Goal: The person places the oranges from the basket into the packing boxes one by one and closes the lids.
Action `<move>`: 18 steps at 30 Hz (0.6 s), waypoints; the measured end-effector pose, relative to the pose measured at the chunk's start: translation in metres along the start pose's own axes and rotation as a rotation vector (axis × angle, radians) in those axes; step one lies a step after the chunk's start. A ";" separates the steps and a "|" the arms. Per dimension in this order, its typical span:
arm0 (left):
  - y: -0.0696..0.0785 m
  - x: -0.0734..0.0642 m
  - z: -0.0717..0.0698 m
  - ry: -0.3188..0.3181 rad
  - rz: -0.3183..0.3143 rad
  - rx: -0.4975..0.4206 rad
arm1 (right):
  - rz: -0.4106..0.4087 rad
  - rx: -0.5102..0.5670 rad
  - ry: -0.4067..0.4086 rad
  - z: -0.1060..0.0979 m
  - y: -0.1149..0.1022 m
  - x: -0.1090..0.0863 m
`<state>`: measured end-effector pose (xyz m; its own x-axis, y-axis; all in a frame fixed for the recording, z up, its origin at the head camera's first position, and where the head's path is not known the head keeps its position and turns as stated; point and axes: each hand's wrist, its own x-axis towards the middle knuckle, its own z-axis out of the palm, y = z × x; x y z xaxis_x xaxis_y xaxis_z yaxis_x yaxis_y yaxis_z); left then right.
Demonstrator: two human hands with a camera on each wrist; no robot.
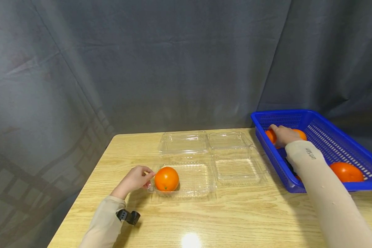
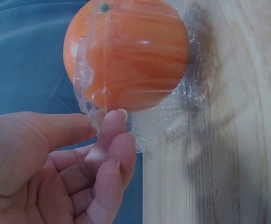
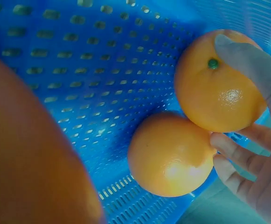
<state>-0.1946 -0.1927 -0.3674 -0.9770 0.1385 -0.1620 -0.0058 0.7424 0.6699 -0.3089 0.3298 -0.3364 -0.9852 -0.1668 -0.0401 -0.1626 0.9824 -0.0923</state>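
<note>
In the head view, my left hand [image 1: 138, 178] is at the left front corner of a clear plastic clamshell box [image 1: 195, 179]. Thumb and forefinger pinch the box's rim, as the left wrist view shows. One orange [image 1: 166, 179] sits in the left end of this box, right beside those fingertips. My right hand [image 1: 285, 135] reaches into a blue basket [image 1: 331, 129]. There it grips an orange [image 3: 222, 81], thumb on top near the green stem spot and fingers around the lower side. A second orange [image 3: 170, 156] lies against the held one, touched by the fingertips.
Another clear clamshell box [image 1: 237, 168] stands to the right of the first, both with lids [image 1: 184, 142] folded back. A large orange-coloured fruit [image 1: 347, 172] lies at the basket's near end. Behind the wooden table [image 1: 235, 213] hangs a grey curtain [image 1: 179, 69].
</note>
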 end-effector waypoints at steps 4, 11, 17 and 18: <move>0.001 -0.001 0.000 0.001 -0.002 0.004 | 0.012 0.011 0.011 -0.005 -0.001 -0.002; 0.001 -0.002 -0.001 0.001 -0.002 0.004 | 0.044 0.011 0.022 -0.017 -0.005 -0.007; 0.001 -0.001 0.000 0.002 0.001 0.001 | 0.070 0.018 0.012 -0.023 -0.005 -0.008; 0.001 -0.001 0.000 0.002 0.001 0.000 | 0.073 0.017 0.012 -0.024 -0.004 -0.008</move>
<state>-0.1933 -0.1924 -0.3662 -0.9774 0.1379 -0.1603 -0.0052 0.7421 0.6702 -0.3017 0.3288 -0.3121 -0.9949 -0.0941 -0.0351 -0.0899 0.9903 -0.1060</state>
